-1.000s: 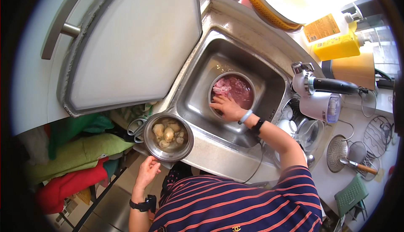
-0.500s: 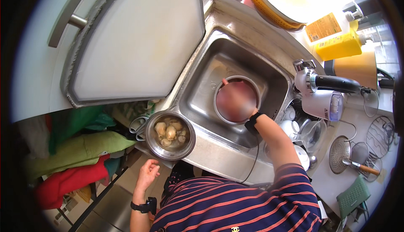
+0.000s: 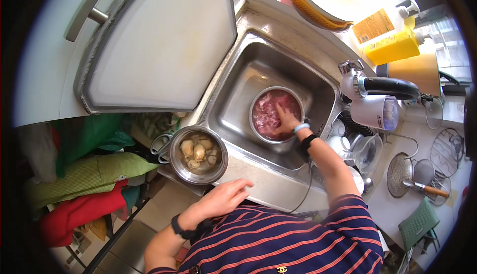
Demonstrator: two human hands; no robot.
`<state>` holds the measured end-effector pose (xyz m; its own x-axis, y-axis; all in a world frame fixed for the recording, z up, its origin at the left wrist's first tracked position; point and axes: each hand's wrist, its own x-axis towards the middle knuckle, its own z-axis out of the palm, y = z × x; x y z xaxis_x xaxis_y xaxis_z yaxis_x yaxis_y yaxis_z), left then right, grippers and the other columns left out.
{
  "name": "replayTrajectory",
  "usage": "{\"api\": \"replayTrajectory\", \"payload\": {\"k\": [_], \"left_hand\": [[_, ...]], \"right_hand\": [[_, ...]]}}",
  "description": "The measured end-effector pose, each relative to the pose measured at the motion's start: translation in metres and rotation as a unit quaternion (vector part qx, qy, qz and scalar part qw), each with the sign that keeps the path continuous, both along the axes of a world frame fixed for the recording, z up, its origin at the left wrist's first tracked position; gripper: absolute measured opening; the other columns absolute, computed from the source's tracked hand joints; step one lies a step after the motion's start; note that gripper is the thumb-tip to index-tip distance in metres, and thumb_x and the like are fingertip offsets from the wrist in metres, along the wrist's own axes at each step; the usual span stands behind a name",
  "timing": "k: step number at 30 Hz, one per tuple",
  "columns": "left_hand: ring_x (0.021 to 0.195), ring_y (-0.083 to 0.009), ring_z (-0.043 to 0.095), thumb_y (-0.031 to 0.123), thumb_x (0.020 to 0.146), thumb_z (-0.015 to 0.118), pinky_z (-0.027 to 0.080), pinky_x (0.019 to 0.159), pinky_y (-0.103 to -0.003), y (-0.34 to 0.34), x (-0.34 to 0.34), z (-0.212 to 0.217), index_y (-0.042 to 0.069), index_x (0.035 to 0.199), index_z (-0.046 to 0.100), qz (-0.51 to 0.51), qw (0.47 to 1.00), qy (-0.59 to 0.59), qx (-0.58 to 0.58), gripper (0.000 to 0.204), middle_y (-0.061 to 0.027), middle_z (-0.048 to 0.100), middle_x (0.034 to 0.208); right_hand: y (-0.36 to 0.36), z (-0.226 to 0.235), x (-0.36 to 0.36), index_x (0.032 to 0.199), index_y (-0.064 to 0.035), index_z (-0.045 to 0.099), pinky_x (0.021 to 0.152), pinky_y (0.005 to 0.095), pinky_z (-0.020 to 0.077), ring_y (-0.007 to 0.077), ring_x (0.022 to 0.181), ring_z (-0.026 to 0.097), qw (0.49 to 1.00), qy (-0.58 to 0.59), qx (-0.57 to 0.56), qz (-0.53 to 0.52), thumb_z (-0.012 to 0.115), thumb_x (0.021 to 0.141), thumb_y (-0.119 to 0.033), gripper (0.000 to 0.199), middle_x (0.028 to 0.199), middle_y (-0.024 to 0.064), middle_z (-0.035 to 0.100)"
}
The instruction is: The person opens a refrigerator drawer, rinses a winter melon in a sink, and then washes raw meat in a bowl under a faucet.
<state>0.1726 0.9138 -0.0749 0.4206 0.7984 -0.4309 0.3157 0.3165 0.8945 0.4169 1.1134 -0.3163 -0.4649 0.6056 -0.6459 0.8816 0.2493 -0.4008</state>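
My right hand (image 3: 287,120) reaches into a round metal bowl (image 3: 254,131) standing in the sink. Its fingers are apart, and their tips touch pinkish raw meat pieces (image 3: 267,117) lying in reddish water. Nothing is gripped there. My left hand (image 3: 224,196) hovers in front of the counter's near edge, empty, its fingers stretched out loosely. Close beside it, a second metal bowl (image 3: 198,178) on the counter holds several pale tan lumps (image 3: 199,152) in liquid; I cannot tell their kind.
The steel sink (image 3: 238,87) has a faucet (image 3: 365,82) at its right. White cups and dishes (image 3: 340,144) stand beyond the sink's right rim. Strainers (image 3: 400,174) lie farther right. Yellow bottles (image 3: 392,46) stand at the back. A large white door (image 3: 164,45) fills the upper left.
My left hand has risen and moved right, toward the counter edge. My right hand, blurred by motion before, now shows spread fingers in the bowl. The view has shifted slightly.
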Motion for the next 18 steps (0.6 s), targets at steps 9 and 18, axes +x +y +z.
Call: {"api": "replayTrajectory", "payload": {"k": [9,18], "left_hand": [[0.080,-0.0306,0.059,0.005,0.086,0.045,0.053,0.071,-0.042,0.063,0.105,-0.106,0.000,0.118,0.035,0.372,0.796,-0.271,-0.393,0.033,-0.0183,0.052,0.096],[0.087,-0.0280,0.050,0.015,0.079,0.043,0.042,0.066,-0.042,0.125,0.130,-0.183,0.008,0.111,0.049,0.526,0.733,-0.098,-0.420,0.033,-0.0127,0.047,0.118]], "right_hand": [[0.001,0.009,-0.007,0.091,-0.0011,0.058,0.057,0.0268,0.0471,0.0147,0.064,0.060,0.897,0.174,-0.177,-0.364,0.066,0.066,-0.020,0.032,0.065,0.0073,0.060],[0.054,0.010,0.033,0.124,0.0000,0.046,0.098,0.0358,0.0342,0.0327,0.113,0.048,0.935,0.241,0.014,-0.259,0.051,0.084,-0.030,0.050,0.118,0.0224,0.052]]}}
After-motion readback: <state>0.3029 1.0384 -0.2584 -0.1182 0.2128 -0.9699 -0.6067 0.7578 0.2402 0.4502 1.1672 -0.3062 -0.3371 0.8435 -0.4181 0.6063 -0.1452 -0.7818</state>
